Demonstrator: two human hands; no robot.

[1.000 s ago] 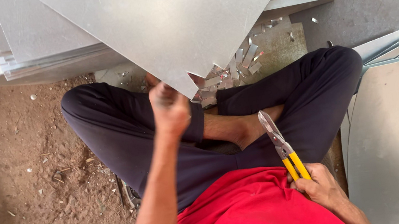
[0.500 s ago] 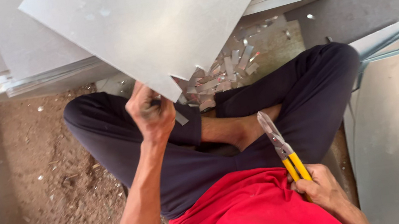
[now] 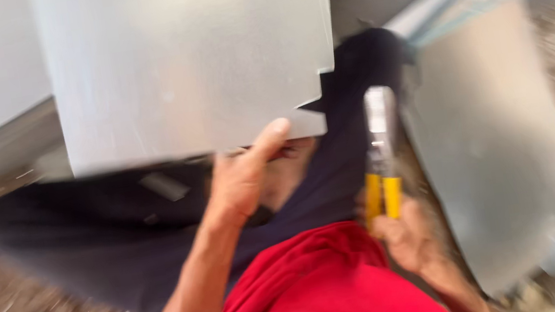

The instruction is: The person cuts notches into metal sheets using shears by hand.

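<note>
Apparently left hand (image 3: 244,176) clamped on metal sheet (image 3: 190,59), right hand (image 3: 406,232) around yellow-handled snips (image 3: 380,163).

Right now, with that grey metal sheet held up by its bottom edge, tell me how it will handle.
The metal sheet looks stiff: held only at its lower edge by the left hand, it stays flat. It is probably light for its size, being thin. The notched corner and cut edges look sharp, and the smooth face may be slippery.

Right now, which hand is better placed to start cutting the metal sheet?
The right hand. It grips the yellow-handled snips, blades pointing up toward the notched corner of the metal sheet. The left hand is busy holding the sheet's lower edge, thumb on its face.
</note>
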